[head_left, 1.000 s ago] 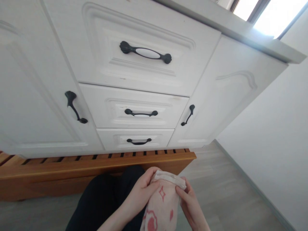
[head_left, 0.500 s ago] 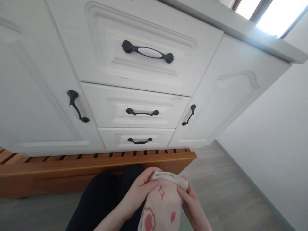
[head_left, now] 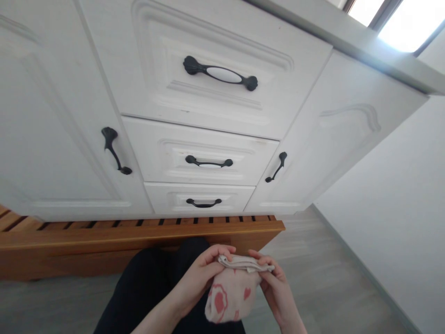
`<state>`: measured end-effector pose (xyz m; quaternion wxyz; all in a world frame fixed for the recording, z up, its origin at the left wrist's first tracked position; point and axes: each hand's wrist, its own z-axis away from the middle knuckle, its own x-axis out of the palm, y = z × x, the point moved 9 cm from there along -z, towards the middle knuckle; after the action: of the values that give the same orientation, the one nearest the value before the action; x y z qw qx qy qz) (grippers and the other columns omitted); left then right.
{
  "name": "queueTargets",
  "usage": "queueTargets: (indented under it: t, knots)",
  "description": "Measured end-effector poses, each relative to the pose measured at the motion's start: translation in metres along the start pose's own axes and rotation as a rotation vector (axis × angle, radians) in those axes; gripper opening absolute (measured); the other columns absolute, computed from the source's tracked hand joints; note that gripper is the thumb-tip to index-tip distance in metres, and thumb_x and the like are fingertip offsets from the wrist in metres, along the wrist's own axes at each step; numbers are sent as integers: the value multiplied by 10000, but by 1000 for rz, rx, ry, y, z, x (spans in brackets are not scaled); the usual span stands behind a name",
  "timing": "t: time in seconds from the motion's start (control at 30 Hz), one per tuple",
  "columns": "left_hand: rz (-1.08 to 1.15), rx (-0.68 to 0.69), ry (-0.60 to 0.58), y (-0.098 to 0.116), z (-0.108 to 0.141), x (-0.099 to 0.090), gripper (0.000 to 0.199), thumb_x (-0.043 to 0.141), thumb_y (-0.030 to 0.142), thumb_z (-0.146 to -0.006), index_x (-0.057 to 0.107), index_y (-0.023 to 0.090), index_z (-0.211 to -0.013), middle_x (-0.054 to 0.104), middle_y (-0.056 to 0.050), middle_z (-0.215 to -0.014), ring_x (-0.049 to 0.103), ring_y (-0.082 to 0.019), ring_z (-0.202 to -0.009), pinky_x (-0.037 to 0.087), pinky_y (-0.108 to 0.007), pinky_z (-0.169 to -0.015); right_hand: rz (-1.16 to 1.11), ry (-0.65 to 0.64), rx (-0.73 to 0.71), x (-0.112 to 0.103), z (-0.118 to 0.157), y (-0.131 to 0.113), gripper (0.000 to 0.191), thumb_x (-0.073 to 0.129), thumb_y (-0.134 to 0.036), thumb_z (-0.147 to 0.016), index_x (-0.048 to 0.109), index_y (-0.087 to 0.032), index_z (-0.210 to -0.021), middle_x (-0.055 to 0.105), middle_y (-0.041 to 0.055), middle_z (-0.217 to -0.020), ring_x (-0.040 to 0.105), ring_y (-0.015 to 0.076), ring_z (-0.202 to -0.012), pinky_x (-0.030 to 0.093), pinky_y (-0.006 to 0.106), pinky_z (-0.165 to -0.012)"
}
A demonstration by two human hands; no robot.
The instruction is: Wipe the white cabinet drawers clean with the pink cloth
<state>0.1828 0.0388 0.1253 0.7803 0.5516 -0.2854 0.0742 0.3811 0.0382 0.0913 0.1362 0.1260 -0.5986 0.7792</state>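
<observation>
A pale pink cloth item [head_left: 233, 292] with red heart and flower-like prints hangs in front of my knees at the lower middle. Its whitish band runs along the top, gathered in folds. My left hand [head_left: 212, 263] pinches the left end of this band between thumb and fingers. At the band's right end, my right hand [head_left: 269, 271] grips the edge in the same way. The cloth's lower part hangs free below the band, bunched into a rounded shape.
A white cabinet [head_left: 208, 125] with drawers, doors and dark handles stands ahead. Along its base runs a slatted wooden frame [head_left: 139, 236]. My dark-clothed legs [head_left: 149, 287] are below, above a grey wood-look floor [head_left: 333, 278]. A white wall [head_left: 392, 185] rises at right.
The cloth's lower part has risen and looks shorter, its bottom now visible. The band has folded flatter between my hands. The view has shifted slightly.
</observation>
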Motion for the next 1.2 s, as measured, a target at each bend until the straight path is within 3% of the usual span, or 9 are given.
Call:
queueTargets:
  t: [0.17,0.27,0.4,0.57,0.67,0.8,1.0,1.1,1.2]
  knots:
    - [-74,-22,76,0,0,-10,273,720,447,-776,637,187,-793,581,-72,-1321,567,-253,-1114,405,-354,-948,43,-95,-17,12,6,-7,248,796,-436,-697,730,-214,-785,650,105,-1313,622,282,-1050,469,341,-827]
    - [-179,-4,98,-1,-3,-13,311,728,489,-778,660,193,-844,596,-81,-1304,559,-261,-1136,394,-368,-980,107,-70,-14,9,5,-4,304,745,-501,-761,692,-201,-752,631,112,-1314,610,265,-1018,465,339,-823]
    - [-267,31,73,0,-6,-12,381,673,421,-803,645,225,-1128,655,-65,-1186,583,-253,-1097,397,-383,-987,247,17,-47,-2,1,1,268,826,-397,-708,657,-217,-811,619,84,-1334,590,251,-1076,450,332,-886]
    - [-360,34,81,-1,-6,-16,378,618,328,-788,622,207,-1146,663,-68,-1180,585,-263,-1123,389,-400,-1017,318,25,-63,-3,0,0,204,799,-370,-733,664,-223,-778,638,66,-1305,593,257,-1110,446,335,-897]
    - [-294,36,93,-8,-8,-20,472,643,337,-777,573,211,-1227,639,-88,-1260,566,-268,-1201,359,-411,-1076,443,14,-119,3,3,-16,195,790,-395,-727,697,-224,-717,681,88,-1222,591,297,-1142,449,366,-921]
    - [-24,-19,118,-20,-11,-23,760,781,367,-702,443,224,-1368,628,-121,-1305,581,-277,-1220,383,-420,-1077,610,-8,-223,17,11,-44,204,766,-431,-745,733,-237,-693,719,109,-1146,635,313,-1083,489,383,-889]
    - [184,-174,57,-28,-6,-8,461,839,341,-680,654,141,-1052,702,-100,-1067,651,-203,-945,466,-318,-881,691,-38,-375,30,24,-71,106,720,-354,-810,728,-260,-763,734,86,-1084,673,267,-1017,522,339,-857]
    - [243,-173,55,-23,-2,-3,354,831,287,-673,635,166,-942,674,-29,-923,619,-145,-827,456,-267,-793,671,-54,-389,31,24,-72,60,720,-314,-812,725,-267,-849,727,77,-1103,667,257,-1048,522,327,-887]
    - [267,-148,4,-16,2,4,315,784,228,-673,583,190,-914,618,17,-849,576,-122,-791,425,-244,-745,651,-41,-373,25,22,-71,191,735,-307,-796,730,-277,-985,717,77,-1137,650,262,-1094,505,345,-955]
